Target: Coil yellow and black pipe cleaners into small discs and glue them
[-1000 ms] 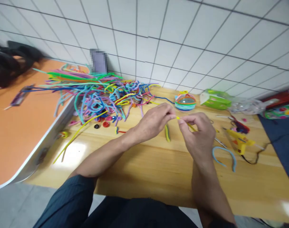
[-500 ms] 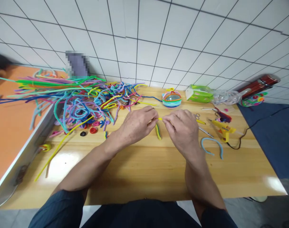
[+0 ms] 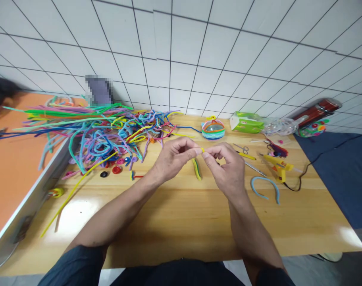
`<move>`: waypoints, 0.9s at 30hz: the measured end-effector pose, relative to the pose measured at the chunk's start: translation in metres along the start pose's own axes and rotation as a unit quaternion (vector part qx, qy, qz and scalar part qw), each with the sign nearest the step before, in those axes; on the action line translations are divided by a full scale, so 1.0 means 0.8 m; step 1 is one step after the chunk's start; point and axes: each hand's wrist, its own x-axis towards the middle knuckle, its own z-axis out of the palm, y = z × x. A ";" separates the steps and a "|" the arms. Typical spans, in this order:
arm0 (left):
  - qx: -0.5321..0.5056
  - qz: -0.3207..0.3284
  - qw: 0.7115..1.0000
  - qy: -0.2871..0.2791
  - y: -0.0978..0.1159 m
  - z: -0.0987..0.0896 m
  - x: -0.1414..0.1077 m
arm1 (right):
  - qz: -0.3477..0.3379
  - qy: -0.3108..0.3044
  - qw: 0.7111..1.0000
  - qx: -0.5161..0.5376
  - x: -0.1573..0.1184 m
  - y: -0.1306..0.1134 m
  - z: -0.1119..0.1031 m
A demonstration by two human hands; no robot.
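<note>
A short yellow pipe cleaner (image 3: 202,150) sits above mid-table, pinched between the left hand (image 3: 172,158) and right hand (image 3: 225,169), fingertips pressed together on it. So little shows that it could slip free and drop among the striped piece (image 3: 195,168) below.

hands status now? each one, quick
Left hand: closed, pinching yellow pipe cleaner.
Right hand: closed, pinching the same pipe cleaner.

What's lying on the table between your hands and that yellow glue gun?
In the head view, small scissors and a thin metal tool lie between the right hand and the glue gun.
</note>
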 end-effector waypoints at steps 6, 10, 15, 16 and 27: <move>0.122 0.022 0.992 -0.008 -0.002 -0.012 0.007 | -0.017 -0.013 0.998 -0.060 0.002 0.012 -0.003; 0.241 0.089 0.966 -0.013 0.005 -0.017 0.002 | -0.071 -0.042 0.987 -0.139 0.000 0.015 -0.001; 0.334 0.107 0.935 -0.047 0.003 -0.013 -0.002 | -0.113 -0.060 0.974 -0.188 -0.004 0.013 0.004; 0.342 0.104 0.932 -0.052 0.003 -0.013 -0.002 | -0.112 -0.063 0.973 -0.192 -0.004 0.012 0.005; 0.137 0.019 0.990 0.018 0.004 -0.002 0.001 | -0.032 -0.009 0.998 -0.060 -0.005 0.005 0.013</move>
